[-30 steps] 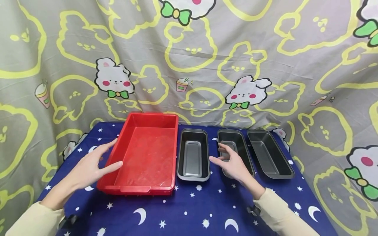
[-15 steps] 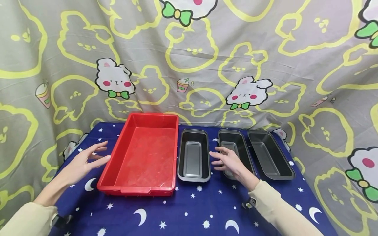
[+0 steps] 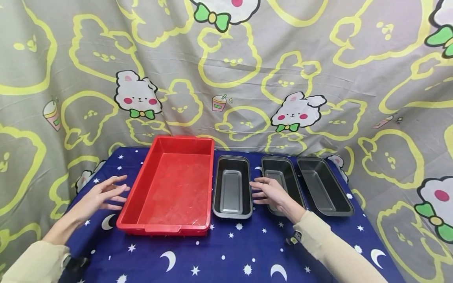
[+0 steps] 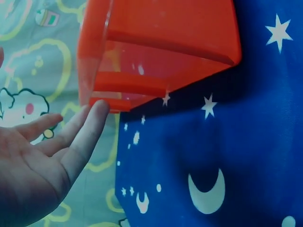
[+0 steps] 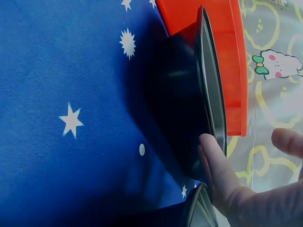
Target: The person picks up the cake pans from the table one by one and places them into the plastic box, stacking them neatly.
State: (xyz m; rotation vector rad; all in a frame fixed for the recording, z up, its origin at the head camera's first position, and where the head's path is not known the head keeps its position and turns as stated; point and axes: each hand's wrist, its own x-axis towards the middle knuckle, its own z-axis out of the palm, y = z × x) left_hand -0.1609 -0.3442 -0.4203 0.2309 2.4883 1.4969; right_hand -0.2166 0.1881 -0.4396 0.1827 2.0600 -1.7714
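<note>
A large red plastic tray (image 3: 173, 188) lies lengthwise on the left side of the table. Just outside its left wall is my left hand (image 3: 90, 200), fingers extended and holding nothing; the left wrist view has the fingertips (image 4: 100, 108) right by the tray's side. To the tray's right stands a dark grey loaf pan (image 3: 231, 192). My right hand (image 3: 274, 192) reaches in from the right, its fingertips at this pan's right rim and its fingers straight. That hand partly hides a second loaf pan (image 3: 293, 184) behind it. All these containers look empty.
A third loaf pan (image 3: 325, 192) stands at the far right, slightly angled. Blue cloth (image 3: 212, 267) with moons and stars covers the table. A grey curtain (image 3: 230, 47) with yellow cartoon outlines hangs close behind it.
My left hand has drawn back from over the tray's left rim to outside the wall. My right hand has shifted slightly left, its fingers now at the nearest pan's rim. The containers have stayed put.
</note>
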